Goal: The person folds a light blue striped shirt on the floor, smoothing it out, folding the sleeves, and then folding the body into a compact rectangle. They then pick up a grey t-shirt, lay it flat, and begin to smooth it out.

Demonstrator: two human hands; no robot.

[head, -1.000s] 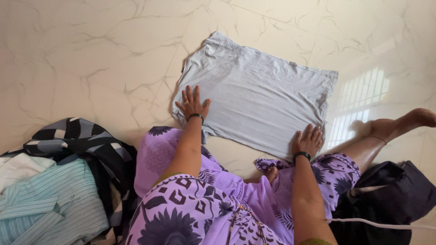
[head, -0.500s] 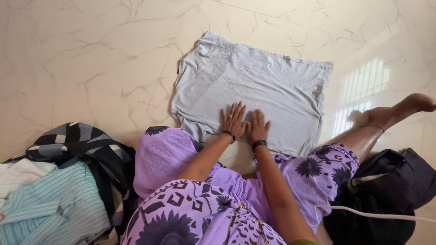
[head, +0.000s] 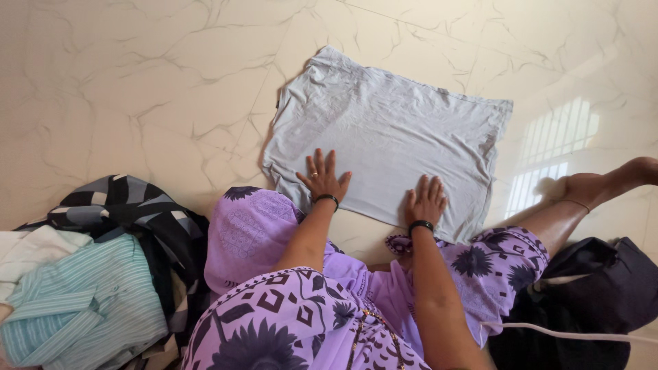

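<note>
Marble floor (head: 137,103) under grey shirt (head: 397,130)

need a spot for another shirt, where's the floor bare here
Bare floor lies left of the grey shirt, above the clothes pile, and along the top beyond the shirt. It is crowded near the knees, where the left hand and right hand press the shirt.

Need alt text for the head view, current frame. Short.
A seated person presses both palms flat on the near edge of a light grey garment spread on a marble-patterned floor, left hand and right hand apart. A pile of clothes, with a striped teal shirt on top, lies at the left, and a dark bag at the right.
</note>
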